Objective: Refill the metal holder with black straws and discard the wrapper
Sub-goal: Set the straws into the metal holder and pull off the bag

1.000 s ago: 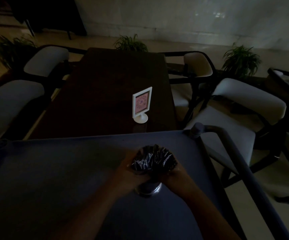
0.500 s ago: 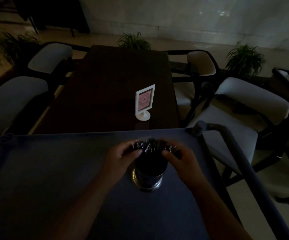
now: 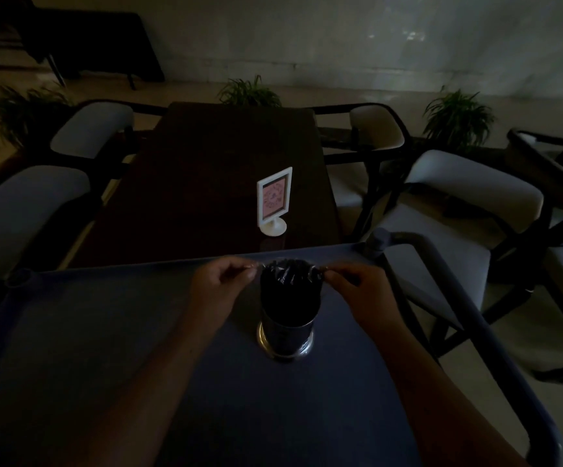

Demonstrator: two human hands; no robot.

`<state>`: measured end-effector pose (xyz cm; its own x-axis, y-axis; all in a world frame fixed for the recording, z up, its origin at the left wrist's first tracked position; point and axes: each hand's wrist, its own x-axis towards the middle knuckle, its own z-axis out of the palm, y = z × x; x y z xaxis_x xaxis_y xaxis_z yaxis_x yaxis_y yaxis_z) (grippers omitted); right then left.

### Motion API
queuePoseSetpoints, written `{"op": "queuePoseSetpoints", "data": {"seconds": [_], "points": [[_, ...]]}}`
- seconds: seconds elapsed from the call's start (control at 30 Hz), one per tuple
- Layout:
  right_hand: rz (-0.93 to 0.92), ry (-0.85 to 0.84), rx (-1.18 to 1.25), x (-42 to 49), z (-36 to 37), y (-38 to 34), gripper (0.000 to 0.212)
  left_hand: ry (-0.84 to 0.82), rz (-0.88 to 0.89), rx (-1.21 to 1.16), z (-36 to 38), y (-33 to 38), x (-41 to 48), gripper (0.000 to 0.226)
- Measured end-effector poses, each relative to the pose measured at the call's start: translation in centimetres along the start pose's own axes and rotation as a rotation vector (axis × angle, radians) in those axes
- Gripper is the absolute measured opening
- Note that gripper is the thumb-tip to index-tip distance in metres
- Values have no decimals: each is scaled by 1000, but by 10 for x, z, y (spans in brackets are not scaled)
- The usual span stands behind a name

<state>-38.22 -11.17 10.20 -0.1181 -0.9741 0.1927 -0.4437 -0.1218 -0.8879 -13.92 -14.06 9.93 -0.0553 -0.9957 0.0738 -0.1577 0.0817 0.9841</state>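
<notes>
Hands pinch a clear crinkled plastic wrapper (image 3: 288, 272) atop black straws (image 3: 288, 298) in a round shiny metal holder (image 3: 285, 338): left hand (image 3: 221, 281) and right hand (image 3: 362, 286) fingers closed on its edges. Next, likely lift it clear.

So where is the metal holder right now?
In the head view, the metal holder stands upright on the blue cart top, centre-right, between the left hand and right hand, nearer than the white sign.

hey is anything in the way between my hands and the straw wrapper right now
Nothing visible. The left hand and right hand already pinch the clear wrapper at opposite edges, above the black straws standing in the metal holder on the cart top.
</notes>
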Motion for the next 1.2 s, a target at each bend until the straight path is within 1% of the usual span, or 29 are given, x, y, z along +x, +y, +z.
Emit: {"op": "queuePoseSetpoints", "data": {"seconds": [0.1, 0.17, 0.23, 0.37, 0.77, 0.87, 0.97, 1.1, 1.2], "points": [[-27, 24, -77, 2, -2, -8, 12, 1, 20, 38, -4, 3, 2, 14], [-31, 37, -117, 5, -5, -14, 10, -8, 30, 53, -8, 8, 3, 18], [-24, 41, -130, 7, -9, -18, 10, -26, 45, 58, -12, 12, 3, 21], [-36, 68, -142, 9, -14, -29, 10, -32, 89, 74, -16, 23, 2, 11], [-59, 65, -205, 11, -31, -63, 11, -41, 237, 121, -23, 45, 13, 12], [-51, 73, -180, 14, -33, -68, 11, -39, 271, 110, -24, 52, 14, 15], [-37, 70, -156, 18, -34, -72, 13, -33, 287, 123, -25, 59, 13, 13], [-104, 74, -162, 20, -37, -75, 12, -14, 324, 108, -25, 70, 13, 12], [-107, 93, -141, 21, -39, -80, 14, -8, 340, 93, -25, 78, 13, 18]]}}
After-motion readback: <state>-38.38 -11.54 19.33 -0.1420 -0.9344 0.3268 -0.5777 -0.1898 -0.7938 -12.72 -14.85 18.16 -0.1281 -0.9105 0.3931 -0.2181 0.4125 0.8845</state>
